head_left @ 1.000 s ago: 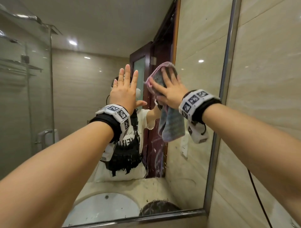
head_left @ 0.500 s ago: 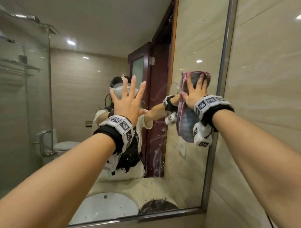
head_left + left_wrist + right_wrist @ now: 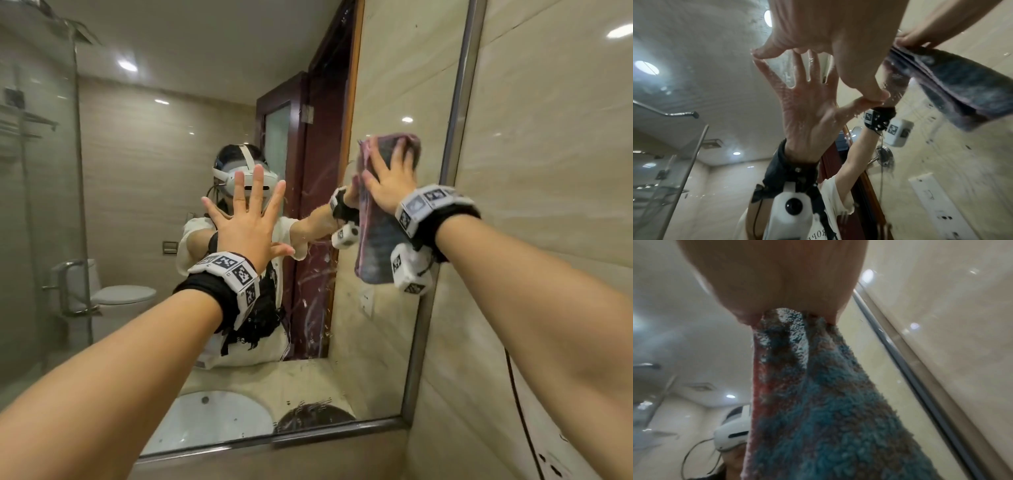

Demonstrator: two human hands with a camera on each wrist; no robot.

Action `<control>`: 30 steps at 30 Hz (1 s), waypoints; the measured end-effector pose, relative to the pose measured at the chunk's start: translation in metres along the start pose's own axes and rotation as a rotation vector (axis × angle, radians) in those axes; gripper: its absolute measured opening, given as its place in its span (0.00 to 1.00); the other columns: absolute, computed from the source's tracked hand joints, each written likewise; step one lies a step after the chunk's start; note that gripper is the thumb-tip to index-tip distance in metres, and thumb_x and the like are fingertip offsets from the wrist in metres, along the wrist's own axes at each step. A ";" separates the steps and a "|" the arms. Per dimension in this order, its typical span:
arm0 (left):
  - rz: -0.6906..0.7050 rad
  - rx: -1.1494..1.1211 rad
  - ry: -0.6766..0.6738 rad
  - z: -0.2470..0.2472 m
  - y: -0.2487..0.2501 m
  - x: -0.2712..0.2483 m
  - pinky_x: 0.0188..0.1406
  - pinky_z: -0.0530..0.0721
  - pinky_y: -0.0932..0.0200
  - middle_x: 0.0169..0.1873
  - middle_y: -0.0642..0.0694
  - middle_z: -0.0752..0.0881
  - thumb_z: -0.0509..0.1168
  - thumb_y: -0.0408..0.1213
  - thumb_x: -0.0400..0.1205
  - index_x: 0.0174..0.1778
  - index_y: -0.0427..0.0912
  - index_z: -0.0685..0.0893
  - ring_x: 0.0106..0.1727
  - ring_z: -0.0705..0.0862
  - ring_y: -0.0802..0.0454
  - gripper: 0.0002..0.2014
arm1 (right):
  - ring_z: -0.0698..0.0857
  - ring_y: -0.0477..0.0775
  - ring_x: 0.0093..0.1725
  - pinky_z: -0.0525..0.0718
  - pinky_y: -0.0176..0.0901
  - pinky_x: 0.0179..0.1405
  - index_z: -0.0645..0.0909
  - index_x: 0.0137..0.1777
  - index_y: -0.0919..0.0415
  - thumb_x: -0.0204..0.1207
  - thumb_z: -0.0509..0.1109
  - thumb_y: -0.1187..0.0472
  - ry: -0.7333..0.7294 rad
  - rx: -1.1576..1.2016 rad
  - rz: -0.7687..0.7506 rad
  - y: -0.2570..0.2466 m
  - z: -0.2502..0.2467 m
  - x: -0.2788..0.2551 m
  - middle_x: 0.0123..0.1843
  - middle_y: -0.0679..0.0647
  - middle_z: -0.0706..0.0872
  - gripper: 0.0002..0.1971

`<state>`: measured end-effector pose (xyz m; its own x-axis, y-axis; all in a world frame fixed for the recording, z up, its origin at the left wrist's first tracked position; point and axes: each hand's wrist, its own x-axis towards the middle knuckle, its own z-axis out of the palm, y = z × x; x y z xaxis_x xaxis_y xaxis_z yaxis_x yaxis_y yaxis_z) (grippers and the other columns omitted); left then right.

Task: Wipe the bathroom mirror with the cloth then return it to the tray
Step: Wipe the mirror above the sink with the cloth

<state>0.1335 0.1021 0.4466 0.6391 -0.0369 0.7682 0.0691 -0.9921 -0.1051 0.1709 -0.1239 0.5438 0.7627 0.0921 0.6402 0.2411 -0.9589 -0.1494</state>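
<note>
The right hand sits in the upper right of the head view, its fingers spread straight and pressing the cloth flat against the mirror, close to the metal frame on that side. Nothing is curled round the cloth: only palm and finger pressure pins the upper part, while the lower part hangs loose below the wrist, as the right wrist view shows with the blue and pink pile trailing down from the heel of the hand. The left hand, centre of the head view, is splayed wide with its fingers straight and holds nothing; the left wrist view shows its fingertips meeting their reflection, so it braces on the glass.

The likeliest slip, in my judgement, is the cloth sliding out from under the flat hand if pressure eases during a stroke; it would then fall toward the sink reflected at the lower centre. Wet streaks run down the glass left of the cloth, so a pass limited to the right edge would leave them. The bare left palm may also leave prints on the glass, which would need another pass. The tray is not in view, so the return route cannot be judged.
</note>
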 end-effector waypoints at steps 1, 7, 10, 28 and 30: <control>-0.003 0.000 -0.004 0.000 0.000 0.000 0.65 0.47 0.15 0.80 0.42 0.28 0.57 0.73 0.68 0.79 0.55 0.30 0.80 0.30 0.36 0.55 | 0.34 0.69 0.82 0.40 0.69 0.80 0.37 0.82 0.41 0.84 0.49 0.43 0.009 -0.033 -0.064 -0.012 -0.006 0.005 0.83 0.61 0.31 0.31; -0.008 -0.017 -0.024 -0.002 -0.001 0.001 0.66 0.45 0.16 0.79 0.43 0.26 0.58 0.73 0.68 0.79 0.56 0.29 0.80 0.28 0.37 0.56 | 0.29 0.66 0.81 0.33 0.67 0.78 0.32 0.80 0.39 0.84 0.47 0.44 -0.030 -0.147 -0.314 -0.054 0.021 -0.011 0.82 0.60 0.26 0.31; -0.003 -0.015 -0.010 -0.003 -0.001 0.003 0.66 0.46 0.15 0.79 0.42 0.27 0.58 0.74 0.67 0.79 0.56 0.30 0.80 0.30 0.37 0.56 | 0.28 0.63 0.81 0.32 0.66 0.79 0.31 0.80 0.38 0.84 0.49 0.44 -0.065 -0.230 -0.373 -0.033 0.047 -0.031 0.82 0.59 0.25 0.33; 0.000 -0.011 0.002 -0.001 -0.001 -0.001 0.67 0.46 0.16 0.80 0.42 0.28 0.58 0.73 0.67 0.79 0.56 0.29 0.80 0.30 0.36 0.56 | 0.30 0.64 0.81 0.35 0.68 0.79 0.28 0.79 0.40 0.84 0.48 0.46 0.014 -0.197 -0.300 -0.005 0.061 -0.036 0.83 0.59 0.27 0.34; 0.003 -0.017 -0.003 -0.001 0.000 -0.002 0.67 0.47 0.17 0.80 0.41 0.28 0.59 0.72 0.68 0.79 0.56 0.29 0.81 0.31 0.36 0.56 | 0.30 0.61 0.82 0.33 0.66 0.78 0.28 0.79 0.40 0.84 0.45 0.45 -0.020 -0.163 -0.267 0.002 0.081 -0.054 0.82 0.57 0.26 0.31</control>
<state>0.1313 0.1018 0.4458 0.6415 -0.0395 0.7661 0.0546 -0.9938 -0.0969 0.1790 -0.1095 0.4476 0.6976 0.3498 0.6253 0.3360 -0.9305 0.1458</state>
